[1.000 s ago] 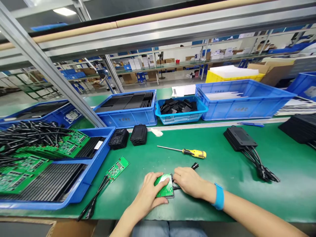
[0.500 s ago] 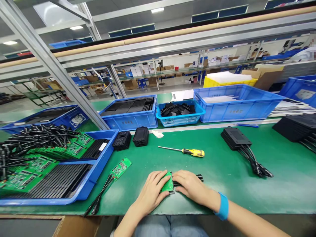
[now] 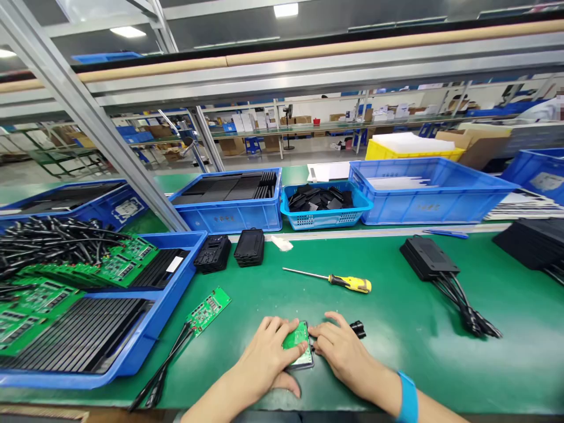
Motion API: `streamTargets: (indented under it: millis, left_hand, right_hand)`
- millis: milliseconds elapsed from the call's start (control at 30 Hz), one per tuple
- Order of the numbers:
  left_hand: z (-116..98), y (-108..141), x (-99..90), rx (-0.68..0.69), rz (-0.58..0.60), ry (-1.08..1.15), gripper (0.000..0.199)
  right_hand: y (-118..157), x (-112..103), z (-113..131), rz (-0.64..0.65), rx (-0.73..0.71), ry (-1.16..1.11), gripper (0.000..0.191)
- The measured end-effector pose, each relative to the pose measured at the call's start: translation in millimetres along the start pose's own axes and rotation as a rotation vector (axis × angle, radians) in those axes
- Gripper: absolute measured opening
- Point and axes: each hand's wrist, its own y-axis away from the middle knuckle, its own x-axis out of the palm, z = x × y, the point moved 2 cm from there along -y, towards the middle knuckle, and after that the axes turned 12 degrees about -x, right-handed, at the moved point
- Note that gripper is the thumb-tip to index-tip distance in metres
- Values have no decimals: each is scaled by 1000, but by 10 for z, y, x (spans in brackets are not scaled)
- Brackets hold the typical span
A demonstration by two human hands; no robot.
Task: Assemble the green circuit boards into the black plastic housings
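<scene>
A green circuit board (image 3: 301,336) lies in a black casing (image 3: 304,365) on the green table near its front edge. My left hand (image 3: 268,352) rests over the board's left side, its fingers spread and pressing on it. At the casing's right side, my right hand (image 3: 341,346) has its fingers bent together around the black cables (image 3: 358,329), which mostly lie hidden under it. A blue band (image 3: 408,396) is on my right wrist. Left of my hands lies another green board (image 3: 208,311) with black cables attached.
A yellow screwdriver (image 3: 350,283) lies beyond my hands. Black casings (image 3: 249,247) are stacked behind it to the left, and cabled black units (image 3: 429,258) to the right. A blue tray (image 3: 165,314) of boards stands left. Along the back are a light-blue basket (image 3: 326,219) and blue bins (image 3: 440,205).
My right hand's fingers have bent and its index finger has lifted. My left thumb has moved off the casing's lower edge. The view has tilted slightly, so the table things appear lower.
</scene>
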Motion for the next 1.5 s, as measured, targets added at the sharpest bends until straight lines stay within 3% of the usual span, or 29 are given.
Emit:
streamTargets:
  millis: [133, 333, 567, 667, 833, 900, 1100, 1200, 1367, 1433, 1500]
  left_hand:
    - [-97, 96, 96, -116, -51, -59, 80]
    - [-241, 132, 110, -254, -119, -47, 55]
    - [-142, 128, 122, -213, -96, 110, 72]
    - [-93, 121, 145, -220, -52, 156, 65]
    - [2, 83, 124, -228, 41, 265, 57]
    - [34, 74, 114, -232, 68, 299, 55]
    - [55, 81, 126, -247, 41, 255, 46]
    - [-58, 124, 113, -218, -33, 163, 57]
    - [-476, 253, 110, -188, -30, -127, 100]
    - [-618, 275, 139, -210, -3, -248, 97]
    - [-703, 266, 181, -252, -41, -341, 73]
  right_hand:
    - [1, 5, 8, -5, 2, -20, 35]
    - [21, -23, -6, 88, 45, -97, 30]
    - [-12, -92, -6, 120, 49, -147, 25]
    - [-64, -141, 3, 218, 82, -161, 23]
    - [-169, -194, 47, 399, 37, -137, 49]
    - [-188, -165, 58, 419, 31, -99, 55]
    - [-205, -7, 78, 387, -33, 96, 47]
    - [-251, 24, 108, 415, -55, 104, 40]
    - [-400, -122, -14, 507, -63, -24, 35]
    - [-419, -227, -228, 571, -64, -215, 25]
    - [-383, -323, -536, 553, -37, -262, 28]
